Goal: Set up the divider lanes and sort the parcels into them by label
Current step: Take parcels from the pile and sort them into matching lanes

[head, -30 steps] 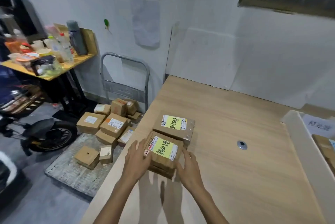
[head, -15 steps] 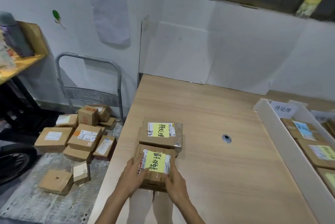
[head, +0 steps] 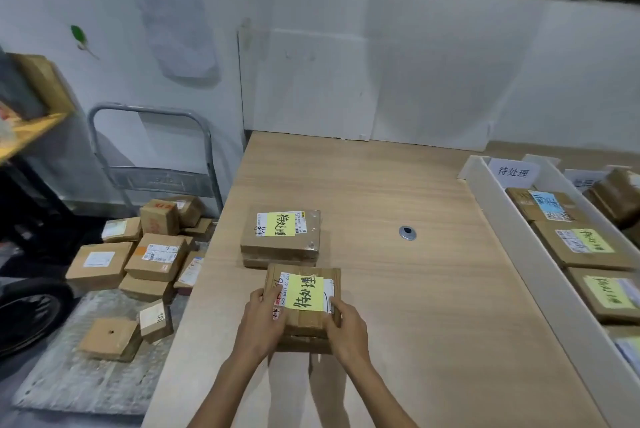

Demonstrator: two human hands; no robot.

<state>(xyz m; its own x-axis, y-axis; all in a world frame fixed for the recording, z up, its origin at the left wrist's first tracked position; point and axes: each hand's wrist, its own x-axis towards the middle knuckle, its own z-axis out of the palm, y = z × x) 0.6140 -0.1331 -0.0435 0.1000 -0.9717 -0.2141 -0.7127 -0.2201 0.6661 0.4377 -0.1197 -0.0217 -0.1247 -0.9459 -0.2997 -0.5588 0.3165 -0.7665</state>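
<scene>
Two hands on one parcel: my left hand grips the left side of the near parcel, fingers curled over its top edge, and my right hand clamps the right side, thumb on top. Parcel sits near the front left part of the wooden table, raised a little on what looks like another box under it. Yellow sticky label on top, handwritten 待处理. Second parcel just behind it, touching or nearly so, same kind of yellow label. Right side of table: white divider lanes, with a paper sign reading 待处理 at the far end of the nearest lane. Sorted parcels lie in a row in that lane, more in the lane beyond. Small metal grommet in the tabletop between parcels and lanes. Left of the table, on the floor, a flat cart carrying a pile of cardboard boxes.
</scene>
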